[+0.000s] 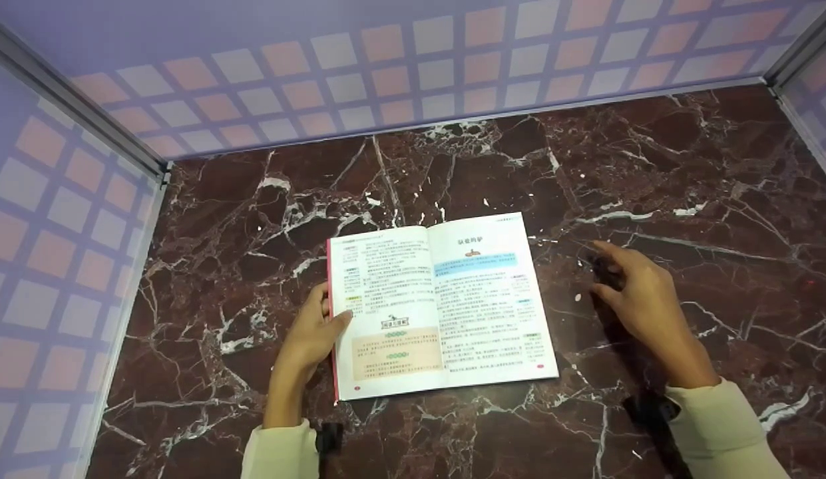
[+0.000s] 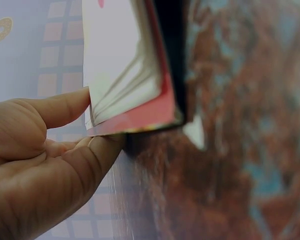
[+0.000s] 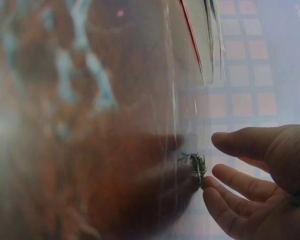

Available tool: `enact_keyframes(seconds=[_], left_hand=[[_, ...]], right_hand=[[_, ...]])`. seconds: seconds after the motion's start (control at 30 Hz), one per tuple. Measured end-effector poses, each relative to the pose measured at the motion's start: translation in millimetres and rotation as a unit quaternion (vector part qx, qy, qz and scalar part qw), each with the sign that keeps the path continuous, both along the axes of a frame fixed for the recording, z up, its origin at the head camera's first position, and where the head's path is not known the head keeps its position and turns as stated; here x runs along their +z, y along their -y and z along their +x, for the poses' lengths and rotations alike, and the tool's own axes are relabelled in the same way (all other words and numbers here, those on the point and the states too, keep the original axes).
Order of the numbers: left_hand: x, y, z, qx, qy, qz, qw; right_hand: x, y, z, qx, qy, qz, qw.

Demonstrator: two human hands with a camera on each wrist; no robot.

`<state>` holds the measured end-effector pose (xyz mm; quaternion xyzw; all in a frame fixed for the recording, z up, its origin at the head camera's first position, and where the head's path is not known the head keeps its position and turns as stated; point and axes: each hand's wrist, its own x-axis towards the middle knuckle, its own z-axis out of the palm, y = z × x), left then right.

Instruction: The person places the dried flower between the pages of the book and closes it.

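Observation:
An open book [image 1: 479, 319] with printed Chinese text lies on the dark marble-patterned table. My left hand [image 1: 313, 329] holds its left edge, the thumb on the page margin. In the left wrist view, the fingers of that hand [image 2: 55, 150] are under the red cover [image 2: 145, 112], and the page corners fan slightly above it. To the right of the book, my right hand [image 1: 642, 299] is apart from the pages, its thumb and fingers spread with a gap between. Near its fingertips in the right wrist view is a small green tufted thing [image 3: 199, 170]; what it is I cannot tell.
The marble-patterned tabletop [image 1: 239, 279] stretches around the book. Purple partition panels with pink and white squares stand behind [image 1: 386, 66] and at the left [image 1: 60, 219], with another at the right edge [image 1: 815, 93]. Black wrist straps show at both sleeves.

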<state>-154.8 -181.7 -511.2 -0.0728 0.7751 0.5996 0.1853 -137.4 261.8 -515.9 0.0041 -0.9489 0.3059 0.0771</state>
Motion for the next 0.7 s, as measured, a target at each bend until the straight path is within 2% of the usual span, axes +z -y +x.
enact_keyframes(seconds=[0.7], left_hand=[[-0.9,-1.0,0.3,0.006,-0.005,-0.011,0.9999]], right_hand=[[-3.1,-1.7,0.8,-0.006,-0.007,0.008,1.000]])
